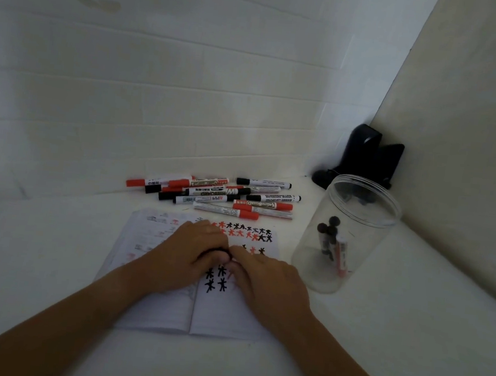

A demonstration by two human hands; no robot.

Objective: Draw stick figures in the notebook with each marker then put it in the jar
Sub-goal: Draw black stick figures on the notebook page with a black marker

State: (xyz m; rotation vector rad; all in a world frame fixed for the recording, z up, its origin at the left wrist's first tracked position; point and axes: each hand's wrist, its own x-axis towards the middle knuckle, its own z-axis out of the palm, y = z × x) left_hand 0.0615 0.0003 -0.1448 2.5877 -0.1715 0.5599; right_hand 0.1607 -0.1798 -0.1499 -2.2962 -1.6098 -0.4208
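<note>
Notebook (222, 312): lies open on the white tabletop (393, 338), near edge facing the person; right page carries rows of red and black stick figures.
Left hand (187, 253): over the page centre, fingers curled; a dark object, probably a marker or its cap, shows at its fingertips, mostly hidden.
Right hand (271, 284): fingertips meet the left hand's; fingers bent round the same hidden item, though the grip cannot be told.
Marker pile (212, 195): red and black markers heaped just beyond the notebook's far edge, against the wall.
Jar (345, 236): clear, open-topped, right of the notebook, holding a few markers.
Open room: bare tabletop left of the notebook and in front of it.
Corner: black object (362, 156) behind the jar, identity unclear.
</note>
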